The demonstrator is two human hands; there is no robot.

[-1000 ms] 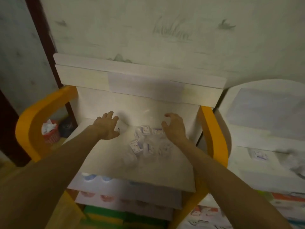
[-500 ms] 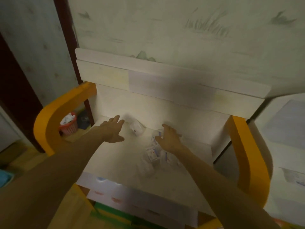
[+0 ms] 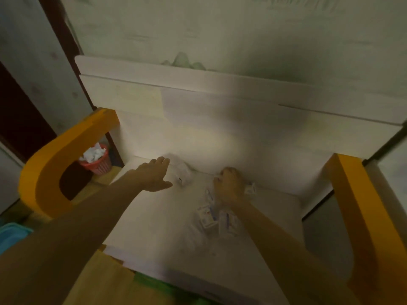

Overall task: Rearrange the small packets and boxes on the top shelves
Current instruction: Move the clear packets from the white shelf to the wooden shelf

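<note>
Small packets (image 3: 217, 217) scattered on the white top shelf (image 3: 154, 227), right of its middle, most of them in a loose cluster just in front of the right wrist; printed faces blurred, count unclear. One more packet (image 3: 251, 190) just right of the right hand, near the shelf's back panel (image 3: 220, 137). A crumpled clear wrapper (image 3: 180, 170), possibly a bag, lying against the back panel, just beside the left fingertips; cannot tell whether touching.

Left hand (image 3: 155, 176) stretched forward over the shelf, fingers straight and together, thumb out to the side, holding nothing. Right hand (image 3: 230, 187) further right, back of the hand up, fingers curled down at the foot of the back panel among the packets; cannot tell whether anything sits inside the curl.

Orange curved side frames (image 3: 55, 161) at both ends of the shelf. Beyond the left frame, down on the floor, a red basket (image 3: 97, 164) filled with white crumpled paper. A pale wall (image 3: 220, 29) with faint green drawings above the shelf unit.
</note>
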